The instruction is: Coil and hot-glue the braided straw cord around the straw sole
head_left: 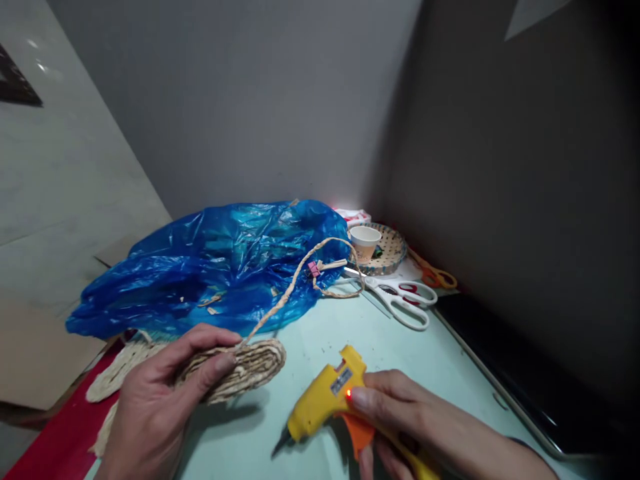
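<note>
Curling round the yellow glue gun (320, 400), the right hand (400, 413) slants its nozzle (282, 443) near-left; just beyond, toward the tabletop's (310, 343) left edge, the left hand (160, 393) pinches the braided coil (263, 367), long axis running left-right.

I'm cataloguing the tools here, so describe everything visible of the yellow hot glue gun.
The hot glue gun has a yellow, plastic-looking body, a dark nozzle, an orange trigger and a small printed label on its side. A red light glows beside the thumb. The right hand grips it, hiding part of the handle. It is over the pale green tabletop, nozzle pointing toward the picture's lower left, apart from the braided coil.
</note>
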The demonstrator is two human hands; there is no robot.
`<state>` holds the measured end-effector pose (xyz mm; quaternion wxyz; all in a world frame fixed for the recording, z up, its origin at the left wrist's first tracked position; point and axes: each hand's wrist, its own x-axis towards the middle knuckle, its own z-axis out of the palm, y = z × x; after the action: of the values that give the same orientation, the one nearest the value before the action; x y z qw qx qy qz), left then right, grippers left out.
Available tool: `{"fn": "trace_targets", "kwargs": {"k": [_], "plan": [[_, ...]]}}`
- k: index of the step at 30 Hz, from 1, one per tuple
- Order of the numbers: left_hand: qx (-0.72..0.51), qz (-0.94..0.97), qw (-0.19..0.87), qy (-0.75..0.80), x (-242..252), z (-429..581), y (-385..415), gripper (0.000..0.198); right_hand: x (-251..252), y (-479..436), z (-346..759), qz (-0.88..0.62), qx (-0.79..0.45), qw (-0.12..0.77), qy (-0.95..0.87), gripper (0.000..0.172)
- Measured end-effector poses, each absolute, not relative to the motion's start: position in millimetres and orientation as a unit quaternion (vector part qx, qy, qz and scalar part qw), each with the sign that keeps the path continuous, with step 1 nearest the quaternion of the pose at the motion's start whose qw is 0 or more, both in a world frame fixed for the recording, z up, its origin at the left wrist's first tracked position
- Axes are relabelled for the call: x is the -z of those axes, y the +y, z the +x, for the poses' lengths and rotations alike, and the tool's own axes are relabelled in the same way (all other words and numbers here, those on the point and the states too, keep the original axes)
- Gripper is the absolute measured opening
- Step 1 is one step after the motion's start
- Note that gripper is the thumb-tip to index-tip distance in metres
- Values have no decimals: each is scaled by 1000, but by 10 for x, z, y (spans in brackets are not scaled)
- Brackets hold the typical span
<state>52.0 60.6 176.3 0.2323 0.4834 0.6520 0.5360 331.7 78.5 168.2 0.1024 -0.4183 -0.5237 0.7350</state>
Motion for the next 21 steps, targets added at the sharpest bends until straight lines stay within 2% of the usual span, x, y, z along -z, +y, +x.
{"fn": "trace_targets", "kwargs": {"k": [3,6,9,11,14,15,17,21], "plan": [[-521,512,272,627,-1773,530,562,28,-1663,741,3256,-443,-681,70,-578,52],[-525,555,276,584,-1808,581,522,14,-1784,665,3315,-488,-489,32,-722,55],[-515,602,273,545,-1853,624,502,9,-1946,651,3393,-498,-330,-2,-802,56],[-494,636,276,524,-1874,629,499,7,-2028,706,3407,-483,-238,38,-842,49],[-461,681,280,495,-1883,622,502,8,-2092,852,3349,-404,-100,203,-886,26],[-450,696,283,482,-1882,624,500,12,-2100,903,3313,-354,-82,241,-900,31],[-440,711,287,468,-1879,644,487,16,-2097,985,3233,-257,-91,255,-928,40],[-461,667,287,510,-1881,724,427,13,-2042,1032,3138,-188,-98,241,-947,24]]}}
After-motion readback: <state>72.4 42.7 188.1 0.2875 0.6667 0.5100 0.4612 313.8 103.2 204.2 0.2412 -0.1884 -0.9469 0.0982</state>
